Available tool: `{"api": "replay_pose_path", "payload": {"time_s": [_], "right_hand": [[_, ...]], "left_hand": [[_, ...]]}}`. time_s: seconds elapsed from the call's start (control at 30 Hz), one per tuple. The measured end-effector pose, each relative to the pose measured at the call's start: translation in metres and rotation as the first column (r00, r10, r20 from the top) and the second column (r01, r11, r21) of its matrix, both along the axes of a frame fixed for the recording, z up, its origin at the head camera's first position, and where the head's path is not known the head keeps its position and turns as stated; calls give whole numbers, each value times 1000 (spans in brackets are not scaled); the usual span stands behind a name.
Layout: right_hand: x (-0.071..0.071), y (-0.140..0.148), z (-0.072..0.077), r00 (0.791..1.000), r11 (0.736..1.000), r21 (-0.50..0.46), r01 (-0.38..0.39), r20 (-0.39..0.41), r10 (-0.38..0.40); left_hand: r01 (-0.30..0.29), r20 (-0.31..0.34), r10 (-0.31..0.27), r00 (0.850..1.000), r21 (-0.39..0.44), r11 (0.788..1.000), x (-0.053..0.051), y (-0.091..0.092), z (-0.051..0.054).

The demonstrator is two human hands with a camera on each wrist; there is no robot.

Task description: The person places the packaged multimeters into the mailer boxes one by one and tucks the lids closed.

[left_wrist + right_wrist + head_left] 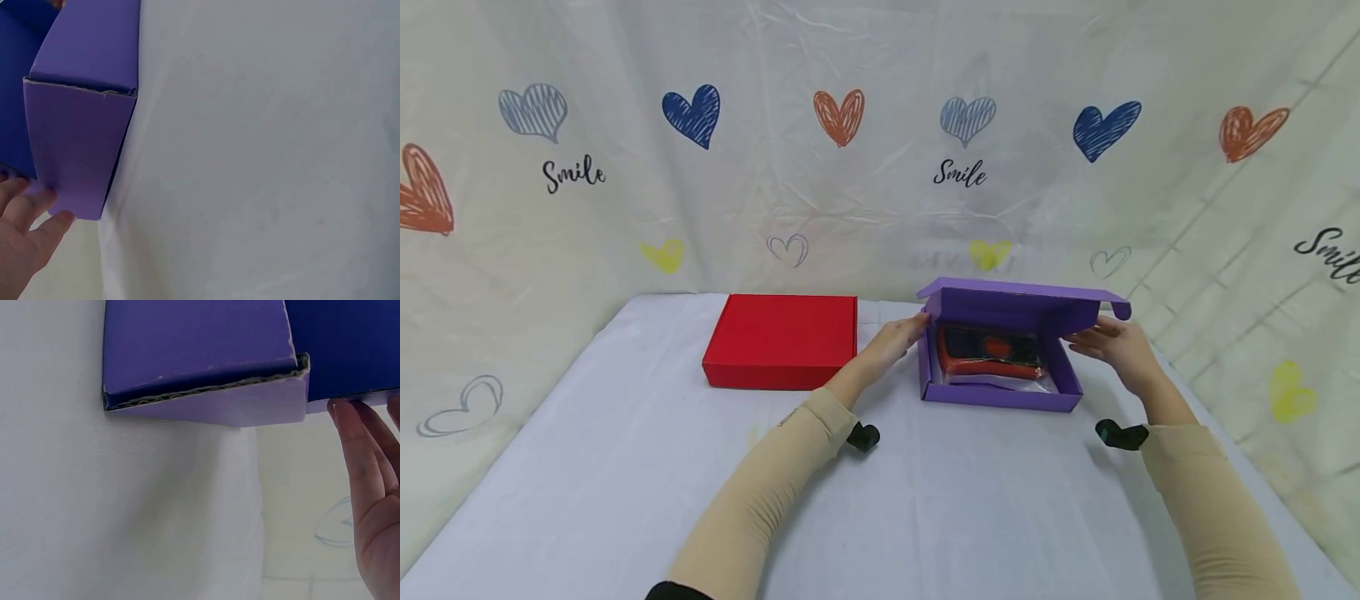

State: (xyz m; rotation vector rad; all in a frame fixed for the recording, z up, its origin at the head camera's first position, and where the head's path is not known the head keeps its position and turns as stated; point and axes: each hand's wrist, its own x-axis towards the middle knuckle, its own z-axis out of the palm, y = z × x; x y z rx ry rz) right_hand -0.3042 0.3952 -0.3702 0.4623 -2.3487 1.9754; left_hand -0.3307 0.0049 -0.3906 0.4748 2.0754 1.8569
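A purple cardboard box stands on the right half of the table with its lid raised part way. Inside lies a dark and orange-red item in clear plastic wrapping; its kind cannot be told. My left hand touches the box's left side near the back corner, its fingertips on the purple wall in the left wrist view. At the lid's right end is my right hand, fingers extended, with fingertips against the lid's edge in the right wrist view.
A closed red box lies left of the purple one. White cloth covers the table. Behind it hangs a pale curtain printed with hearts. Black wrist mounts show beneath both sleeves.
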Motion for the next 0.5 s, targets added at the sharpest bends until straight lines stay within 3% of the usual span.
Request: {"api": "replay_pose_path", "payload": {"time_s": [0.17,0.27,0.37,0.5], "right_hand": [[1,0,0,1000,999,-43,-17,19,17],[2,0,2,998,992,-114,-48,35,52],[3,2,6,991,968,-230,-99,66,117],[6,4,13,975,945,-291,-149,119,190]], "left_hand": [[22,-16,-22,1000,1,1000,-4,-3,1],[47,-19,-47,999,14,999,-6,-5,4],[58,-15,-58,998,31,998,-5,-7,10],[52,1,-53,999,86,995,-4,-8,19]]}}
